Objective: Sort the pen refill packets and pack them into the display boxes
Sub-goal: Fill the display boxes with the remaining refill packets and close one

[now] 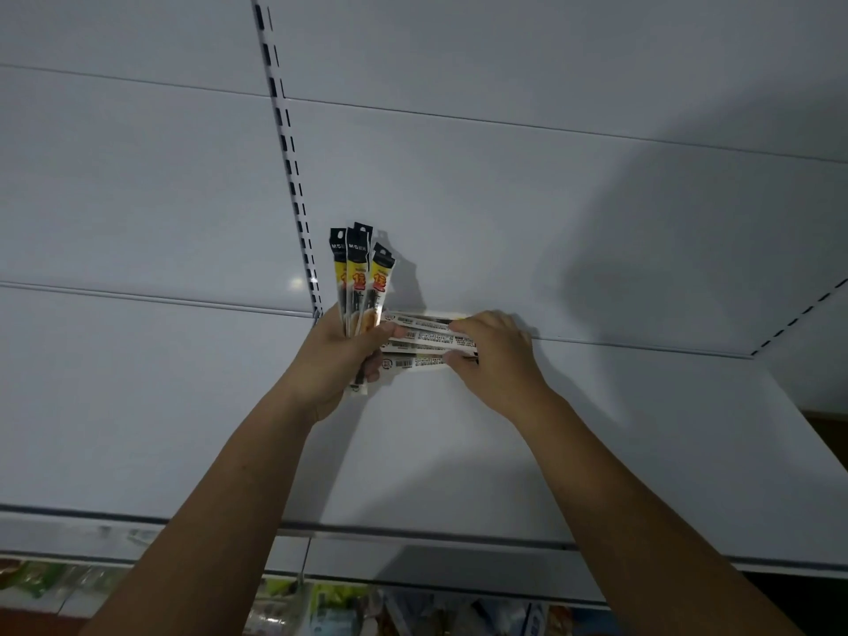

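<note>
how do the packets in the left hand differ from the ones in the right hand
Pose: the upright packets in the left hand stand fanned, pointing up; the sideways packets in the right hand run horizontally, overlapping.
Face: the upright packets show black-and-yellow fronts; the sideways packets show white backs with barcodes.
Count: three upright packets show; the sideways packets are partly covered, so uncountable.
Both are long, narrow packets gripped at one end.
</note>
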A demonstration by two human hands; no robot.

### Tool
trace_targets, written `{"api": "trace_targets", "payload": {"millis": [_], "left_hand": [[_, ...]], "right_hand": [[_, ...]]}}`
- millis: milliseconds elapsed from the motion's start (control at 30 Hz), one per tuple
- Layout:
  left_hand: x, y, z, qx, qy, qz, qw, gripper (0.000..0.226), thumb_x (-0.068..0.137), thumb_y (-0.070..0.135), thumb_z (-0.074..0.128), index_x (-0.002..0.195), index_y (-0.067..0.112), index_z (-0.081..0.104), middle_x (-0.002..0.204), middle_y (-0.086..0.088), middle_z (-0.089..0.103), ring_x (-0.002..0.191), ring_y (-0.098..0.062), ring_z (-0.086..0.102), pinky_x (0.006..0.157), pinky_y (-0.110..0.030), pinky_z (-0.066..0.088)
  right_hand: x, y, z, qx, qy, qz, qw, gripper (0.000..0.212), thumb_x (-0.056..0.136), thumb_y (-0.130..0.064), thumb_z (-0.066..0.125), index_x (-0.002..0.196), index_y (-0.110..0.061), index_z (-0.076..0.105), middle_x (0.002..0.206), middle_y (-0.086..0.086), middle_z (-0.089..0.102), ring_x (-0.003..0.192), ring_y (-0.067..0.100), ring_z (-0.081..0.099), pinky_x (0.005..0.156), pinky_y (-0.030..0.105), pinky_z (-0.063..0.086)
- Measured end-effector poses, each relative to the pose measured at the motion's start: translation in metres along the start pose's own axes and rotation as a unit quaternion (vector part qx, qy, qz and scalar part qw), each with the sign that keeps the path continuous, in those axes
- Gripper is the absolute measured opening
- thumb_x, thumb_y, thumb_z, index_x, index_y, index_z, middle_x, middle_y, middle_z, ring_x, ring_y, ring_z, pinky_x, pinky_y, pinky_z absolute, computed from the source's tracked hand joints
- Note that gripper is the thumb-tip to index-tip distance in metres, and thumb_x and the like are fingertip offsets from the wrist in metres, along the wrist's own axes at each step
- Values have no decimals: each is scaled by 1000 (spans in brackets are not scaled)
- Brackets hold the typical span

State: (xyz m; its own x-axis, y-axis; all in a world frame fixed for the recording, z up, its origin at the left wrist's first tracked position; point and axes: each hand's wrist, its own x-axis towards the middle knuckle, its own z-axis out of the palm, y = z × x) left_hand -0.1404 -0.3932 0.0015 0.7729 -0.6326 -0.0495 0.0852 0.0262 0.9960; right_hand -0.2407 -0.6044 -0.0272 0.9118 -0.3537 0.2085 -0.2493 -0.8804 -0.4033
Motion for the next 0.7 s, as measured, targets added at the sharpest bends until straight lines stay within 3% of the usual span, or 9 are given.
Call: {"api": "trace_targets", "payload": {"millis": [67,200,300,367,467,567,633,700], "left_hand": [[0,-1,-2,7,17,3,1000,8,94,15,75,96,14,67,68,-6,61,53,-17,46,59,-35,42],[-5,-1,-4,16,55,18,998,27,92,25,71,102,1,64,70,-10,60,53,-18,48,63,-42,41],[-6,-5,-7,44,82,37,995,20,104,23,63,100,4,59,79,-5,67,55,-22,48,63,-43,42],[-5,-5,-7,66,100,43,992,19,104,26,63,95,9,59,71,0,63,56,-22,48,58,-38,42],[-3,-5,-6,112,121,49,985,17,102,26,66,92,13,62,59,7,57,53,-15,49,48,-26,42],[4,-5,-8,163,121,60,977,13,99,26,70,90,16,67,58,11,59,52,-4,51,59,-29,45],[7,-4,-6,182,115,70,974,10,97,24,72,90,18,68,61,14,62,52,-1,54,64,-30,45],[7,0,-1,220,111,88,965,9,95,25,75,95,19,69,70,13,66,59,1,60,64,-19,47]], "right_hand": [[3,0,3,2,-2,2,1000,39,93,-37,73,130,-28,69,123,-5,62,125,23,47,107,43,32],[5,3,3,45,10,3,999,29,88,-33,80,117,-30,76,105,-9,65,111,23,54,101,48,42],[4,5,1,61,7,-7,998,21,90,-33,78,110,-33,79,98,-11,70,99,19,58,93,49,49],[1,5,-3,74,7,-13,997,19,91,-31,77,110,-31,80,99,-13,73,96,13,60,93,46,50],[-3,6,-13,122,9,-3,992,19,89,-24,80,108,-27,81,96,-15,68,91,7,63,90,34,53],[-7,5,-25,182,10,20,983,20,87,-17,82,105,-25,82,95,-15,67,91,2,65,81,17,49],[-9,4,-32,206,9,33,978,21,88,-15,82,106,-26,82,96,-15,67,92,0,64,80,13,46],[-11,2,-41,217,1,39,975,22,89,-17,80,108,-27,81,96,-17,67,92,-3,63,79,12,44]]}}
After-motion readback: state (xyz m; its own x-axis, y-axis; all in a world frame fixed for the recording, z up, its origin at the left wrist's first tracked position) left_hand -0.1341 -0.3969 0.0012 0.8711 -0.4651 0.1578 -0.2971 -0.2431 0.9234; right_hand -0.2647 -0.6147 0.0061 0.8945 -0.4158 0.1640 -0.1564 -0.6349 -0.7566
